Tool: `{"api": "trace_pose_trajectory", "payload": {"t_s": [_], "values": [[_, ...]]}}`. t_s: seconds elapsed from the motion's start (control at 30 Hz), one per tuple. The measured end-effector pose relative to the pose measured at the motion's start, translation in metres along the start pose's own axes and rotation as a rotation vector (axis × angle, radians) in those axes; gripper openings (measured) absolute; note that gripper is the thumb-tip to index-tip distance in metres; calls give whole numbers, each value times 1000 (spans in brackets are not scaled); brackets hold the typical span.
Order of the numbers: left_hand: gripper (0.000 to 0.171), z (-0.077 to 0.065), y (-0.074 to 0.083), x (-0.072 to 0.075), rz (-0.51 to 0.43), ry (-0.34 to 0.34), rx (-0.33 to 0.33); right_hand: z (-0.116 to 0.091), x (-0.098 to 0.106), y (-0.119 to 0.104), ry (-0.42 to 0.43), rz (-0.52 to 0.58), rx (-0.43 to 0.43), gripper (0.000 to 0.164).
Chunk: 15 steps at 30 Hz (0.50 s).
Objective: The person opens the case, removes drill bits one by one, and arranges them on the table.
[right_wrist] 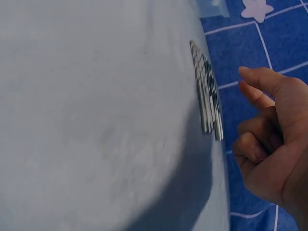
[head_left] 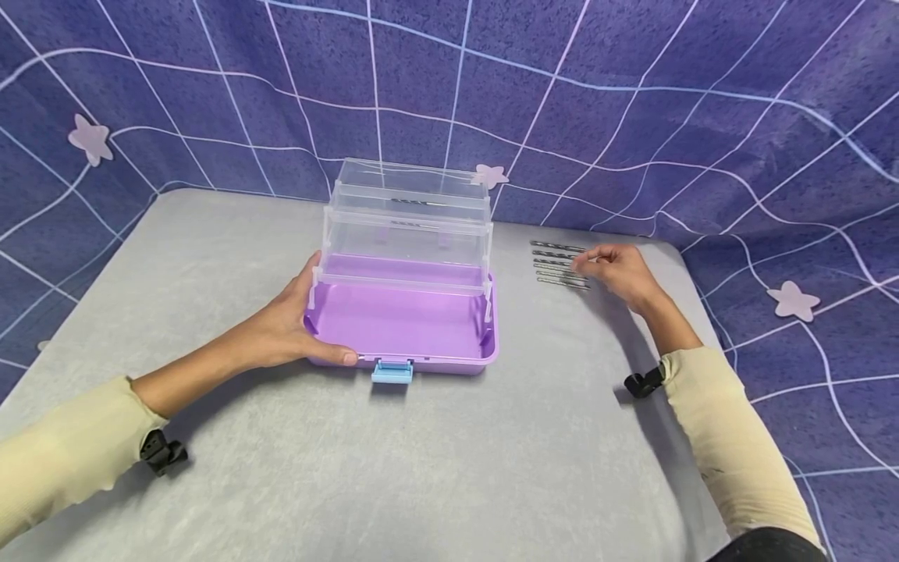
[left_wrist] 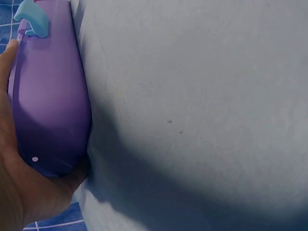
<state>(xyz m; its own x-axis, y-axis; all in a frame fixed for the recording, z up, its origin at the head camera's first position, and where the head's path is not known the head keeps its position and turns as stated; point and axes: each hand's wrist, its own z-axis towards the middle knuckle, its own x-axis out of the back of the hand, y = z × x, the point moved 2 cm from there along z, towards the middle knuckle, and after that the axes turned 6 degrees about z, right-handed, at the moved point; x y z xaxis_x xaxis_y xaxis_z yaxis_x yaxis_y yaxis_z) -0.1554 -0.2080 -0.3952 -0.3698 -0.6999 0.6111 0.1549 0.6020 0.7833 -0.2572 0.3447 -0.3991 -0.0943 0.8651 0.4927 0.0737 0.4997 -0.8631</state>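
Observation:
A purple toolbox (head_left: 449,364) stands on the table with its clear tiered trays (head_left: 330,238) raised at the back. My left hand (head_left: 284,328) grips the box's left end, thumb along the front rim; the left wrist view shows the hand wrapped around the purple end wall (left_wrist: 50,96). One drill bit (head_left: 414,202) lies in the upper tray and another drill bit (head_left: 407,224) in the tray below. Several loose drill bits (head_left: 551,254) lie in a row to the right. Over their right ends hovers my right hand (head_left: 618,272), thumb and forefinger apart, other fingers bent, holding nothing.
A light blue latch (head_left: 392,372) hangs at the front of the box. Grey cloth covers the table (head_left: 421,468). A blue gridded curtain (head_left: 534,94) with pale stars rises behind and along the sides, close to the loose bits.

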Motion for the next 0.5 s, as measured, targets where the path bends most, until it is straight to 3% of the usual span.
{"api": "trace_pose_trajectory", "payload": {"t_s": [0.13,0.5], "values": [[166,1,1,-1,-32,12,-21,5,-8,-11,-27,18,-3,39],[164,1,-1,0,-30,18,-36,15,-30,-50,-51,60,63,29]]}}
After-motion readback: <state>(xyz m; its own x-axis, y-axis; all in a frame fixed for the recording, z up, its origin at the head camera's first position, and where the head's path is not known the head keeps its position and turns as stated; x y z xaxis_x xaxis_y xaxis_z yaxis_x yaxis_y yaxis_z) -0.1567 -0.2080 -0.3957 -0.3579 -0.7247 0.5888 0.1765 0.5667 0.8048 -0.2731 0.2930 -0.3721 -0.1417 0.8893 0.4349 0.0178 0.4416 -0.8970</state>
